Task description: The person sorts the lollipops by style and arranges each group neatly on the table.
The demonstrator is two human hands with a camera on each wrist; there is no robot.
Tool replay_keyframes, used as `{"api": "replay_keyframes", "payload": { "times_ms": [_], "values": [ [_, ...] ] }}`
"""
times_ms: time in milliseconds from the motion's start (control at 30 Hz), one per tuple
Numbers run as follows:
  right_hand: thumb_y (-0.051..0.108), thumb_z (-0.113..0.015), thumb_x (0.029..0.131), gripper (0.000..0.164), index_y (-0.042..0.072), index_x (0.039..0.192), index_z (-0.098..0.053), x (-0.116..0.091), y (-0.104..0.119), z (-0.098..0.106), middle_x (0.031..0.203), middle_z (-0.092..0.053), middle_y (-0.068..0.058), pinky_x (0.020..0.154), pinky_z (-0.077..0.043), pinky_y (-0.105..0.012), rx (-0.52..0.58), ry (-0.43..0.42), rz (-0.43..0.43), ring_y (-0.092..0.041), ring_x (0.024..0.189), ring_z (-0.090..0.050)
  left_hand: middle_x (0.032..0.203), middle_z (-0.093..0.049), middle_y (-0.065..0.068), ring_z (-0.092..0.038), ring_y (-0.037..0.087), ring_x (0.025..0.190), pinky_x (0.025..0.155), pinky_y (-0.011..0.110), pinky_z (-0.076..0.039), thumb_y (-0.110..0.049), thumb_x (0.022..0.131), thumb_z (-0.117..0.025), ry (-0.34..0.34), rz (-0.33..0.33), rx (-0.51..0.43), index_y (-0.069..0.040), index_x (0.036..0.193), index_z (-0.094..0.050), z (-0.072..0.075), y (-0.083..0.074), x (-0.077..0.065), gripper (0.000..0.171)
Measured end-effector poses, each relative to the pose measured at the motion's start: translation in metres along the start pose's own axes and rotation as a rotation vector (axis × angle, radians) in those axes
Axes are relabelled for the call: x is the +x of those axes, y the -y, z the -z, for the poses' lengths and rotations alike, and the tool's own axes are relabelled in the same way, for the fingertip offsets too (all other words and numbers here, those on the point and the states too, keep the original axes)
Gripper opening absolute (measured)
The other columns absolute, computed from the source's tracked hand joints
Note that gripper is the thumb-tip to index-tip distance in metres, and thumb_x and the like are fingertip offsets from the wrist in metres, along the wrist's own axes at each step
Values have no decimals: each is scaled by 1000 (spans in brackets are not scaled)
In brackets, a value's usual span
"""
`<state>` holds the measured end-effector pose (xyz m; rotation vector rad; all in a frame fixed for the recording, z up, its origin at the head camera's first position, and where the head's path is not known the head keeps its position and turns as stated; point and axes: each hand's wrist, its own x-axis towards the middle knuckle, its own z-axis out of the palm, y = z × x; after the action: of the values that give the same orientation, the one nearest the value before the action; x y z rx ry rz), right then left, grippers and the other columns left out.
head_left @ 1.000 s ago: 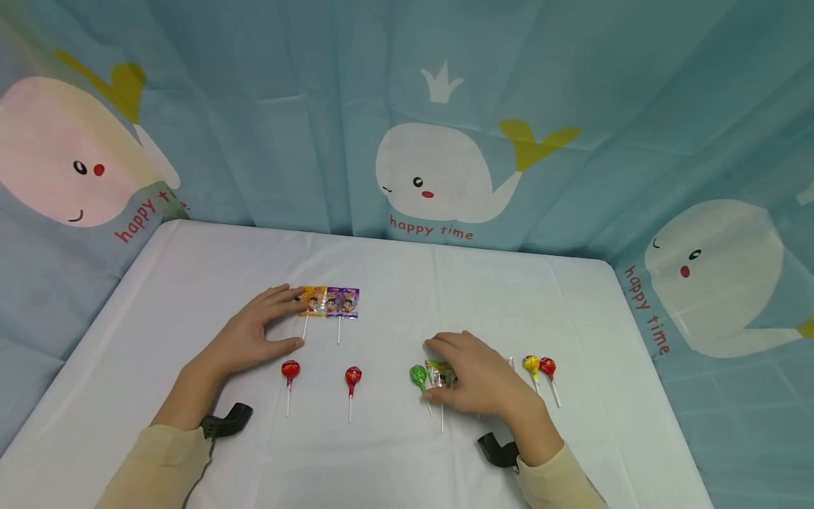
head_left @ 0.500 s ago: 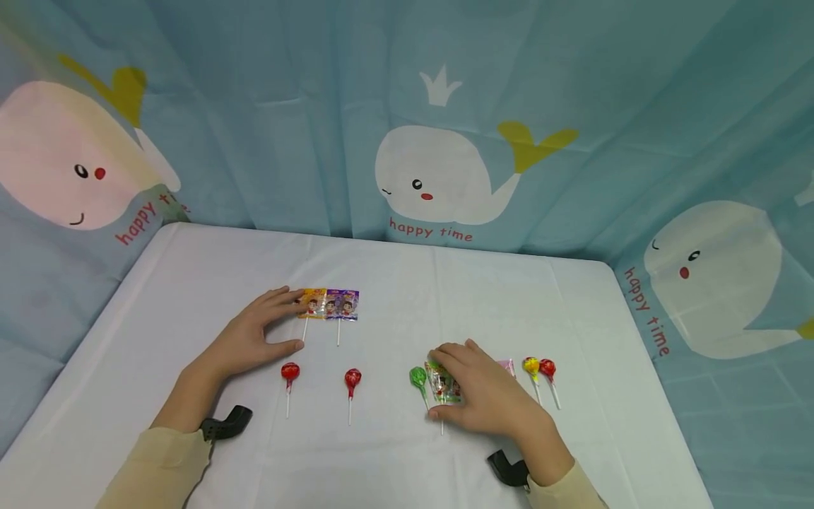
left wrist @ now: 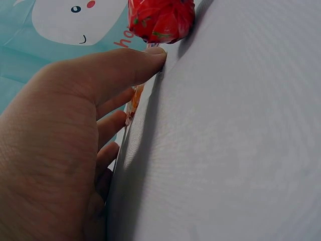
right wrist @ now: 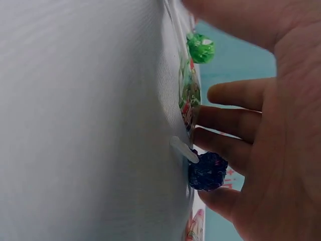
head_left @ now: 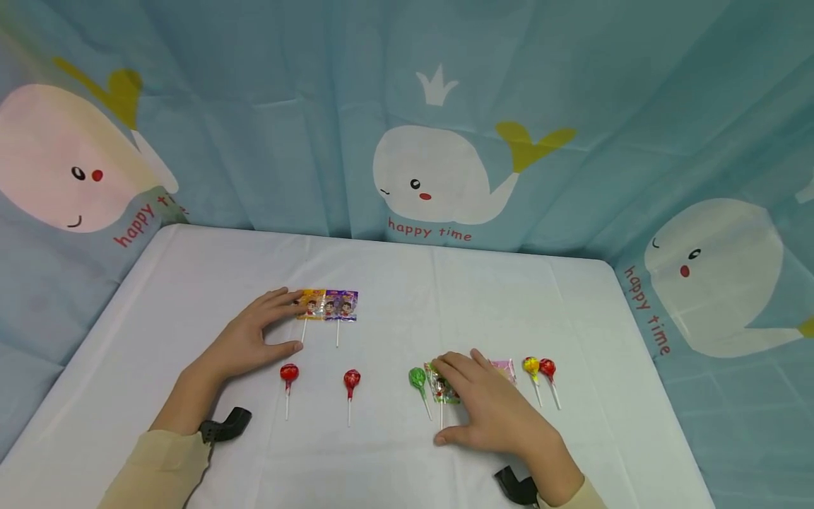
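Left hand [head_left: 251,332]: fingers spread, gripping nothing, tips at orange lollipop [head_left: 316,304]. Right hand [head_left: 492,410]: fingers apart, gripping nothing, blue lollipop [right wrist: 208,173] beneath, green packet [right wrist: 187,93] near tips. Seemingly arranging sweets; next likely needs light pinch.

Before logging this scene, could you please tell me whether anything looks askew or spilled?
Nothing looks spilled; slightly askew are the green lollipop, yellow lollipop and rightmost red lollipop, whose sticks slant, while the leftmost red lollipop lies nearly straight.

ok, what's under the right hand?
A dark blue lollipop, seen only in the right wrist view; also parts of a green packet and a pink packet. The right hand covers the rest.
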<state>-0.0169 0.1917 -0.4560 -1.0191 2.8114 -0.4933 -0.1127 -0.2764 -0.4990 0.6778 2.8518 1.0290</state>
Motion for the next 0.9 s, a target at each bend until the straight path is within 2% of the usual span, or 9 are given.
{"api": "replay_keyframes", "payload": {
  "times_ms": [267, 900],
  "values": [
    [70, -89, 78, 111, 6, 161, -51, -1, -1, -1, 161, -52, -3, 132, -23, -57, -22, 15, 10, -22, 152, -47, 169, -47, 6, -29, 40, 162, 120, 79, -29, -36, 87, -94, 3, 4, 5, -23, 147, -70, 1, -1, 0, 66],
    [63, -90, 82, 99, 9, 158, -56, -1, -3, -1, 157, -57, -1, 133, -23, -54, -33, -20, 27, -20, 148, -52, 170, -47, 4, -29, 39, 162, 120, 78, -30, -36, 88, -94, -5, -13, 2, -23, 148, -70, 1, 0, -1, 66]
  ]
}}
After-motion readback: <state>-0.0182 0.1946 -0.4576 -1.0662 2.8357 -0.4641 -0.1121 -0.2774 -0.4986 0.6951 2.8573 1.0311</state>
